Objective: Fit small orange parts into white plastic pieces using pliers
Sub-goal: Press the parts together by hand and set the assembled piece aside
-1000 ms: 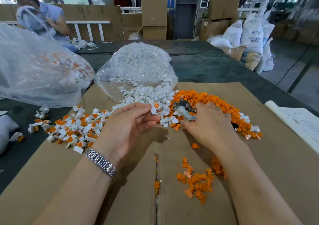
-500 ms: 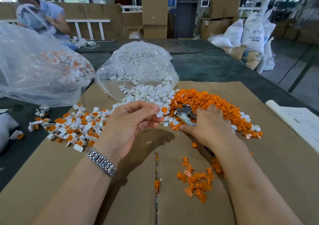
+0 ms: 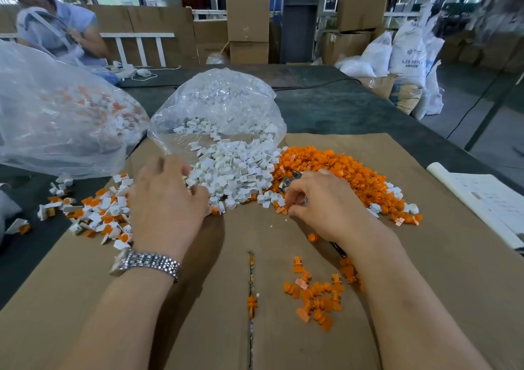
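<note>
Reaching into the white pieces (image 3: 238,168) with relaxed fingers, the left hand (image 3: 167,199) seeks one, while the right hand (image 3: 320,202) grips the pliers (image 3: 292,178) beside the orange parts (image 3: 340,168).

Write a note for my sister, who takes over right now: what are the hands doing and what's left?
Left hand: fingers spread over the white pieces; whether it holds one is unclear.
Right hand: holding the pliers at the edge of the orange parts.
Done: a pile of fitted pieces lies on the left.
Left: big heaps of both, plus loose orange bits near you.
</note>
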{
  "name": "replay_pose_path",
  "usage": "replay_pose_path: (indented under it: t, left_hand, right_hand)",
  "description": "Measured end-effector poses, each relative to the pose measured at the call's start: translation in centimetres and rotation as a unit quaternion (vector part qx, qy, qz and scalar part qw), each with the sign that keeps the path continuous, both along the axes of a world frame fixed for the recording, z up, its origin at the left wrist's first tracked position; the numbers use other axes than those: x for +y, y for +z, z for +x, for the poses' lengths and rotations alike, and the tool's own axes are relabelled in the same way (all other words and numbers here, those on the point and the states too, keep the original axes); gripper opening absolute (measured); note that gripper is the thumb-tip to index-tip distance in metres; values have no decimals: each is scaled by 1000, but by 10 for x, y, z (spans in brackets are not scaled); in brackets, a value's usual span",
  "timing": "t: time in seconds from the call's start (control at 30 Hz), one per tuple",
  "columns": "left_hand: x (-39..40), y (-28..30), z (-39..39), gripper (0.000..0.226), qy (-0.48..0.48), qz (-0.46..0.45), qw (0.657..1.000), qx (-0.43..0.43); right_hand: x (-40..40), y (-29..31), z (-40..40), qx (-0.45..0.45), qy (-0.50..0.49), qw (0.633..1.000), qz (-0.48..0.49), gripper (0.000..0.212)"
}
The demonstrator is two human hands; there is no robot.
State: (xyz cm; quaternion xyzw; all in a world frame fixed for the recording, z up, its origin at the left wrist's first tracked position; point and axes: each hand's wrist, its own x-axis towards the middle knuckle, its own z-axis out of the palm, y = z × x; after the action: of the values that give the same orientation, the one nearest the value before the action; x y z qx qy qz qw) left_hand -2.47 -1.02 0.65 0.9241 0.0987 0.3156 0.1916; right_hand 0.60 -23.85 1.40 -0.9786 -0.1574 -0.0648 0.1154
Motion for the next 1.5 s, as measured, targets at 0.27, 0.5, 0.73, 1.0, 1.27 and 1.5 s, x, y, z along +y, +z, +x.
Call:
replay_pose_path:
  t: [0.27, 0.5, 0.73, 1.0, 1.27, 1.5]
  left_hand:
    - [-49, -24, 10, 46, -276, 184, 941, 63]
    - [-46, -23, 9, 30, -287, 190, 935, 82]
    - [-37, -20, 6, 21, -300, 91, 942, 123]
    - [-42, 4, -8, 7, -217, -228, 941, 125]
    - [-40, 17, -10, 14, -272, -739, 600, 145]
    - [-35, 8, -2, 8, -320, -713, 612, 124]
  right_hand:
    - [11, -7, 5, -56, 11, 996, -72, 20]
    - [12, -6, -1, -15, 41, 998, -37, 11]
    - [11, 1, -4, 65, 48, 997, 3, 19]
    - [11, 9, -5, 10, 4, 971, 238, 1]
    - [7, 16, -10, 112, 35, 853, 509, 5]
    - [11, 16, -14, 113, 69, 833, 537, 7]
